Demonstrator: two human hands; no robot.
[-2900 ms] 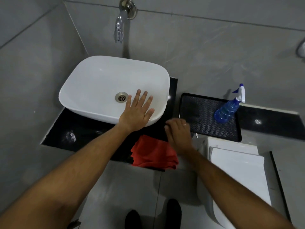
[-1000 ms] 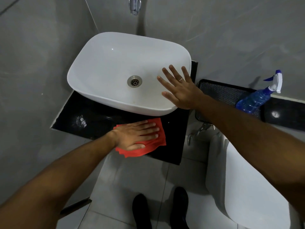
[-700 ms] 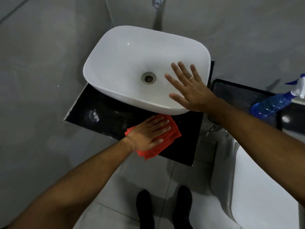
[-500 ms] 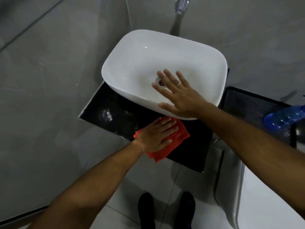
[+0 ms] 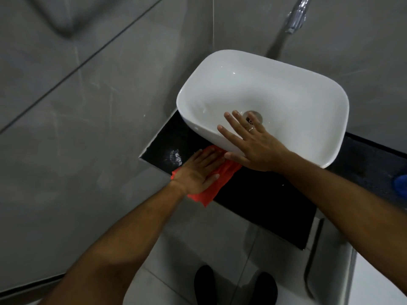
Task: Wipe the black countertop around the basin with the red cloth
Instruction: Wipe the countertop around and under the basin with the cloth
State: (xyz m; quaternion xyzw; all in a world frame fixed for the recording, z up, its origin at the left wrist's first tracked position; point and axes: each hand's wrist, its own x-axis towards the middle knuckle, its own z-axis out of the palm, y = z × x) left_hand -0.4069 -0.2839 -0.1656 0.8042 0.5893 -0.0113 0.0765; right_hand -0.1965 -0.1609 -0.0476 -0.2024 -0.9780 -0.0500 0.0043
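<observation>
A white basin stands on a black countertop. My left hand lies flat on the red cloth, pressing it to the countertop in front of the basin's left part. The cloth's near edge hangs over the counter's front edge. My right hand rests palm down on the basin's front rim, fingers spread, a ring on one finger. Its fingertips partly cover the drain. A whitish smear marks the countertop just left of the cloth.
A chrome tap sticks out of the grey tiled wall above the basin. At the right edge a blue spray bottle lies partly in view on a dark tray. A white toilet sits at the lower right. Grey wall closes off the left.
My left hand has slid the red cloth leftward along the countertop toward the smear. My right hand has shifted left along the basin's rim. The view has swung left.
</observation>
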